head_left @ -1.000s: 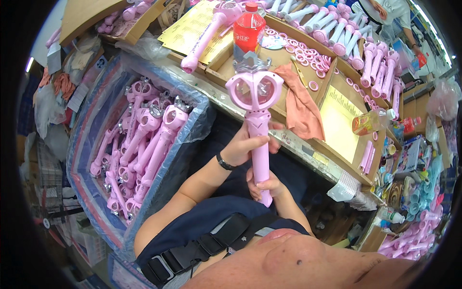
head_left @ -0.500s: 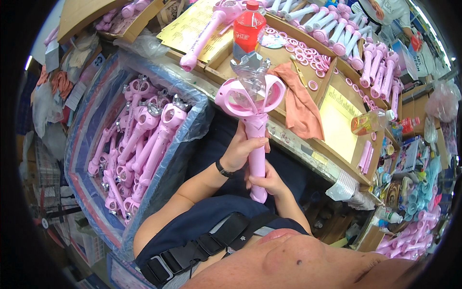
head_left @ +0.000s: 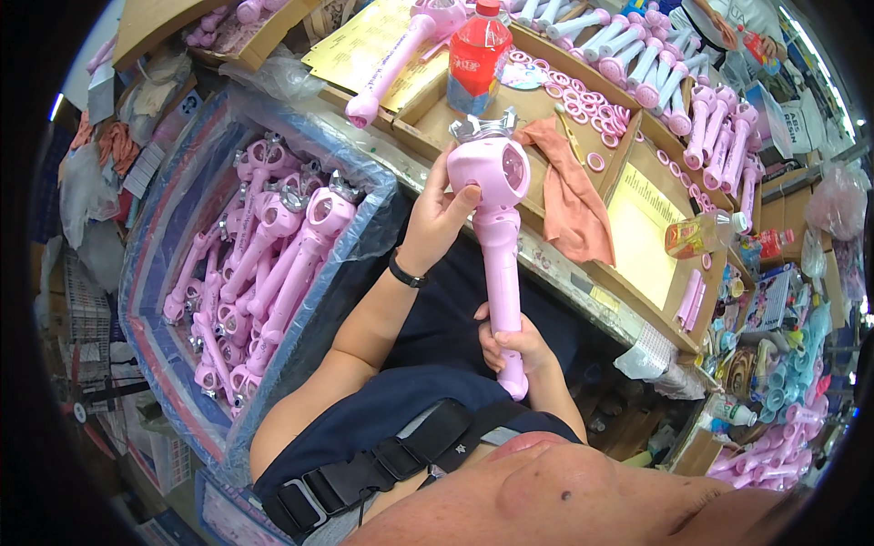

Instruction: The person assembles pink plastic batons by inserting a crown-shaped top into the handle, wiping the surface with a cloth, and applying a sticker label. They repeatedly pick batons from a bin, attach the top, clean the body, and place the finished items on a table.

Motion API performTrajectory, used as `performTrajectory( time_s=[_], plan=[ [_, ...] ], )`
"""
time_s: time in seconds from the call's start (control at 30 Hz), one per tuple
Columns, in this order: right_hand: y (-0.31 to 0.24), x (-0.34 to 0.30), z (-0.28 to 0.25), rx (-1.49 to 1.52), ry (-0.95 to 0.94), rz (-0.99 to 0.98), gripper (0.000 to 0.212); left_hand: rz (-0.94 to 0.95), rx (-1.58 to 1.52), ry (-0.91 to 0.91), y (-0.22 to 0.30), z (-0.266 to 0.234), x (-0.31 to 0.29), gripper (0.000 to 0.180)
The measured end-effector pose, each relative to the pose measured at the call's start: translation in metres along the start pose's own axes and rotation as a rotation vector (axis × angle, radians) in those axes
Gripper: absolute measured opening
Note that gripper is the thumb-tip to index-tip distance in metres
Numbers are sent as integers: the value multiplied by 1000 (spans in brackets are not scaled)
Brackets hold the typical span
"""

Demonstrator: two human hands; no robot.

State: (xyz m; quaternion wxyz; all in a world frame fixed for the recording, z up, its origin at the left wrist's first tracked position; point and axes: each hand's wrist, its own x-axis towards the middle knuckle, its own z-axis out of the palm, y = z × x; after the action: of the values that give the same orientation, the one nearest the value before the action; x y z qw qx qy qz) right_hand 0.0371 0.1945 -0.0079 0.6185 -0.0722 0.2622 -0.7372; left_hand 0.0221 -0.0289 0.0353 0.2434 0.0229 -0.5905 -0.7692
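A pink light stick (head_left: 503, 264) with a silver crown on its head stands upright, slightly tilted, in front of my body. Its round head has an opening on the right side. My left hand (head_left: 439, 223), with a dark band on the wrist, grips the left side of that head, thumb across its lower front. Lower down, my right hand (head_left: 523, 348) is wrapped round the handle near its bottom end. Another pink light stick (head_left: 393, 73) lies on the yellow sheets at the bench's left.
On my left, a blue plastic-lined crate (head_left: 369, 214) holds several pink light sticks. The bench carries a red-labelled bottle (head_left: 478, 59), pink rings (head_left: 583, 107), an orange cloth (head_left: 575, 205) and a yellowish bottle (head_left: 696, 234). Another person's hand (head_left: 772, 47) shows at the upper right.
My left hand has moved up from the handle to the head. The light stick has turned about its length, its head now showing side-on. My right hand stays low on the handle.
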Motion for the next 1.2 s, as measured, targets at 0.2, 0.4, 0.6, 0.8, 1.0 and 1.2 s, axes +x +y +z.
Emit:
performTrajectory(
  time_s=[0.2,0.4,0.6,0.8,1.0,1.2],
  plan=[
    [10,3,-19,315,-236,89,54,73,81,32,2,0,-6,72],
    [-3,5,-6,257,-390,46,59,31,-501,-169,-7,-9,-8,60],
    [-30,0,31,-956,562,-187,55,94,-18,225,-7,-12,-3,49],
    [-13,9,42,-1194,666,-171,58,74,160,208,-2,-10,-4,68],
    [-8,8,42,-1325,735,-160,58,54,201,215,-8,-13,-4,53],
    [-8,6,36,-1283,633,-191,63,25,192,206,-10,-18,-7,55]
  ],
)
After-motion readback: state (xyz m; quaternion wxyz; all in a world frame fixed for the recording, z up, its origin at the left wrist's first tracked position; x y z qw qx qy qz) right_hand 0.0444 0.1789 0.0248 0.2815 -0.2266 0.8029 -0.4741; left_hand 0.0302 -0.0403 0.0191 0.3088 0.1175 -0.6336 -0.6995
